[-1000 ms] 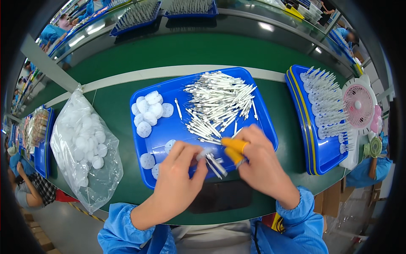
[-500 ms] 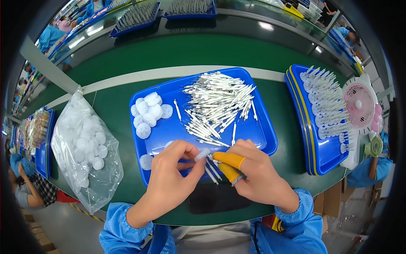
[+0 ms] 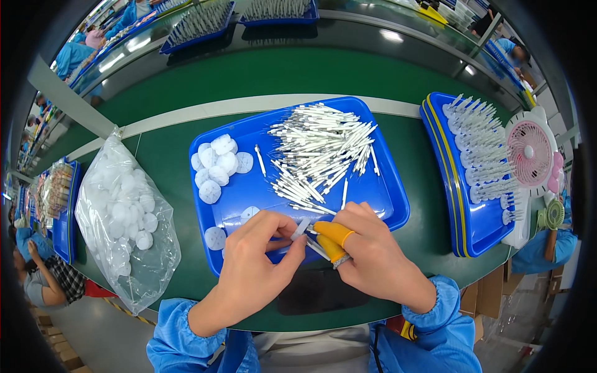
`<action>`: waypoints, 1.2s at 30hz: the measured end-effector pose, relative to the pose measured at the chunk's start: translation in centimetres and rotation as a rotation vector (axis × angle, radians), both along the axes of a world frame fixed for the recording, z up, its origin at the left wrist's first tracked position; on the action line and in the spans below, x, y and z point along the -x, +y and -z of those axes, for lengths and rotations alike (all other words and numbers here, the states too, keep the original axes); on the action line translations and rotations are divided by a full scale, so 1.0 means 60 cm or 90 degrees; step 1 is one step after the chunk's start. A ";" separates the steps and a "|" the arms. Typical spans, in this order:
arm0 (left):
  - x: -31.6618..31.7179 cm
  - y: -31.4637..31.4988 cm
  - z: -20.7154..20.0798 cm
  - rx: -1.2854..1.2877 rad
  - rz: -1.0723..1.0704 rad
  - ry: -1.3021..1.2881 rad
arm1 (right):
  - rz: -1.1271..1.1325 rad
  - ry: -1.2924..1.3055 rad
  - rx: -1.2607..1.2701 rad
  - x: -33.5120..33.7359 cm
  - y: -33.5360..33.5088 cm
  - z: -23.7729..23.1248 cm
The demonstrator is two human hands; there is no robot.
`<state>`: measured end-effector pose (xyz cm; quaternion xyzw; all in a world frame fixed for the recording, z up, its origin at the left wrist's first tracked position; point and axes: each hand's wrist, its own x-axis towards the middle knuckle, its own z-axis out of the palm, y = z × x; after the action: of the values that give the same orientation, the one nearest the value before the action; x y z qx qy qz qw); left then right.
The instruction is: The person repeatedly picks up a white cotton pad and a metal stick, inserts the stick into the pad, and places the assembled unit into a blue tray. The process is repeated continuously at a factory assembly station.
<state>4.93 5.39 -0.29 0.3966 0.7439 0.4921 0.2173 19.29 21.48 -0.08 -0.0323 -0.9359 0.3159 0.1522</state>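
Observation:
Between the thumb and fingers of my left hand point(image 3: 264, 248) is a translucent white disc point(image 3: 300, 229), seen nearly edge-on. My right hand point(image 3: 367, 248), with yellow covers on two fingers, pinches thin white sticks point(image 3: 317, 248) with its fingertips close against that disc. Whether a stick has entered the disc is hidden by the fingers. Both hands are over the near edge of a blue tray point(image 3: 390, 186). Inside the tray lie a large heap of white sticks point(image 3: 323, 149) and, at the left, a cluster of white discs point(image 3: 217, 163).
Left of the tray lies a clear bag of white discs point(image 3: 127, 211). On the right, stacked blue trays point(image 3: 457, 205) hold discs with upright sticks, beside a pink and white fan point(image 3: 528, 152). A dark flat object point(image 3: 320, 292) lies near the table edge. Other people work farther off.
My right fingertips have drawn closer to the disc, and the sticks they hold have shifted. The disc has tilted in my left fingers.

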 end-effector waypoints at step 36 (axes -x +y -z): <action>-0.001 -0.010 -0.005 -0.178 0.042 -0.100 | 0.099 0.164 0.055 -0.010 -0.031 -0.022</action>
<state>4.96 4.78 -0.01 0.4079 0.6353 0.6129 0.2333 19.89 19.64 1.25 -0.0705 -0.8888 0.3449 0.2934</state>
